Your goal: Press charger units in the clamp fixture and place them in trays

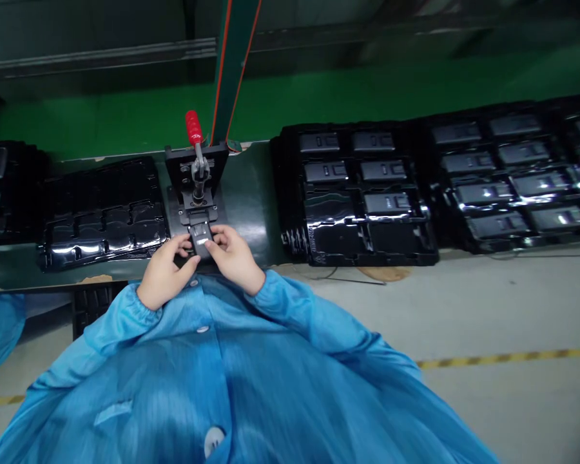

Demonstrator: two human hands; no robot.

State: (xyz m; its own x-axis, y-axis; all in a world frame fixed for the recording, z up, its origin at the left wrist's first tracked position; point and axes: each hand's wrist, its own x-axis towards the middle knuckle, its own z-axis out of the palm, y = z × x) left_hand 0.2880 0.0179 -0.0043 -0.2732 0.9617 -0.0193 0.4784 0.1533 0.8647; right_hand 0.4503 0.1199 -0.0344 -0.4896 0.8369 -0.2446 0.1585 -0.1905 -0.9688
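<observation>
Between my two hands is a small dark rectangular plastic part (202, 243), its far end at the base of a black clamp fixture (193, 193). My left hand (168, 267) has its fingers curled at the part's left edge, with the thumb close to its near corner. On the other side, my right hand (232, 258) grips the right edge, thumb lying on top. Above the part stands the fixture's toggle clamp, its red handle (193, 127) pointing up. The underside of the part is hidden.
Right of the fixture, stacked black trays (333, 248) hold several similar dark parts; another tray stack (473, 174) lies farther right. A black tray stack (101, 212) lies at left. A green post (234, 71) rises behind the fixture. A blue sleeve (0, 328) shows at far left.
</observation>
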